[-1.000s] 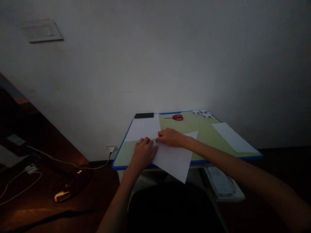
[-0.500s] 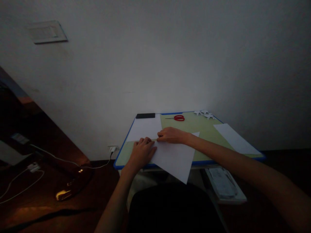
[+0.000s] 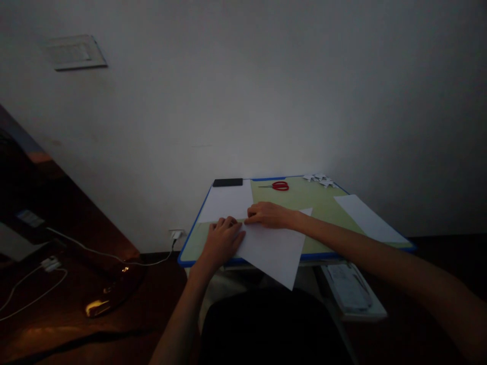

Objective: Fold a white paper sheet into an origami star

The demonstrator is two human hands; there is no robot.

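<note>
A white sheet of paper (image 3: 272, 249) lies turned at an angle at the desk's front edge, with one corner hanging over it. My left hand (image 3: 225, 237) rests on the paper's left end, palm down, thumb apart from the fingers. My right hand (image 3: 268, 215) is at the same end of the sheet, its fingers curled and its index finger and thumb together at the paper. The two hands are close but apart. Exactly what is between the right fingertips is too dark and small to see.
On the green desk (image 3: 315, 203) with blue edging are red-handled scissors (image 3: 279, 186), white paper cutouts (image 3: 319, 179), another white sheet (image 3: 369, 218), a white sheet at back left (image 3: 226, 203) and a black flat object (image 3: 227, 182). A wall stands behind.
The view has shifted slightly. Both hands stay at the paper's left end, with only a tiny movement of the right fingers; the sheet looks unchanged.
</note>
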